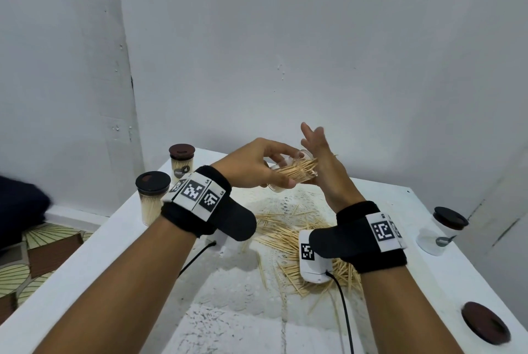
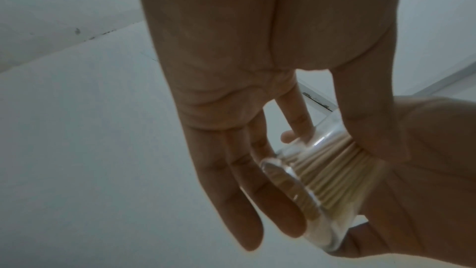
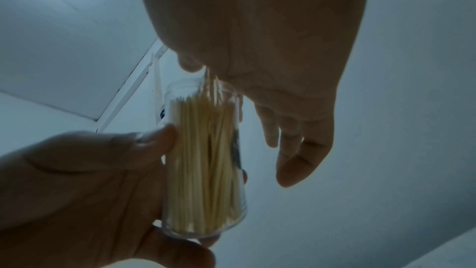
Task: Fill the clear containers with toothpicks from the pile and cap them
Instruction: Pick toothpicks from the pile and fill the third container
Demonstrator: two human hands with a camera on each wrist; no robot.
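Clear plastic shows between the fingers of the left hand [image 1: 258, 166], which wraps round a clear container [image 1: 294, 172] and holds it up above the table [image 1: 380, 196]. This container lies almost on its side. Its long way runs from left to right in the head view, with the flat bottom near the left fingers and the open mouth toward the right hand [image 1: 324, 165]. Toothpicks [image 1: 300, 168] fill it and lie along its length, and their tips poke out of the mouth.

Right at that mouth is the right hand. Its palm touches the tips, and its fingers are straight and spread, pointing up, holding nothing.

Under both hands is the pile of loose toothpicks [image 1: 288, 236], spread on a white lace mat [image 1: 245, 268].

Count the containers: four. One is in the hand. Two capped full containers [image 1: 151, 200] stand together at the far left side of the table, each with a dark brown cap. One capped empty container [image 1: 441, 229] stands at the right side, well apart from the hands. One loose brown cap [image 1: 485, 326] lies flat near the right front corner.

Black wrist bands [image 1: 200, 206] with black-and-white square marks sit on both wrists.
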